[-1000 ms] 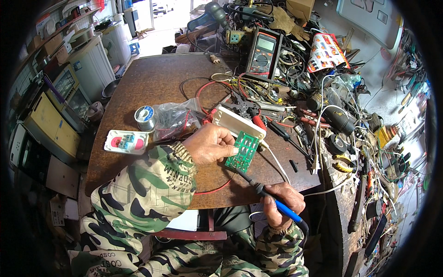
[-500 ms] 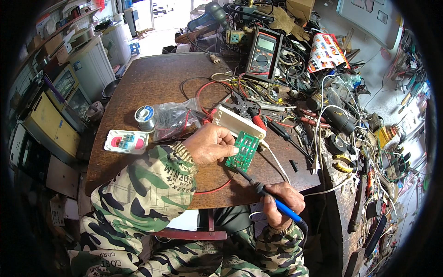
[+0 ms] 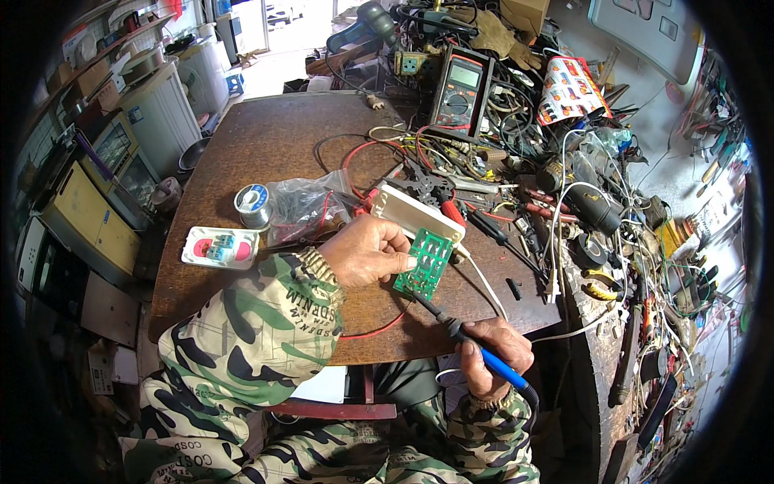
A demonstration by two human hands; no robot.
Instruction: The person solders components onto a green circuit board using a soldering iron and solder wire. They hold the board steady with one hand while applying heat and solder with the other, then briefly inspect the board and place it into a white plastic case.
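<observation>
Closest to you, at 5 o'clock from the green circuit board (image 3: pixel 424 263), your right hand (image 3: pixel 497 347) has its fingers clamped round the blue handle of the soldering iron (image 3: pixel 504 370). The iron points up toward 11 o'clock, its tip at the board's lower edge; you cannot tell whether it touches. The board is held tilted over the brown table (image 3: pixel 270 137), pinched between thumb and fingers of your left hand (image 3: pixel 367 252) at 9 o'clock. Just beyond the board, toward 12, lies a white plastic case (image 3: pixel 415 211). Farther out at 9 sits a white shell (image 3: pixel 219 248); at 10, a clear bag (image 3: pixel 302 206) and a solder spool (image 3: pixel 254 208). Farthest, near 12, a multimeter (image 3: pixel 459 93) leans among cables.
</observation>
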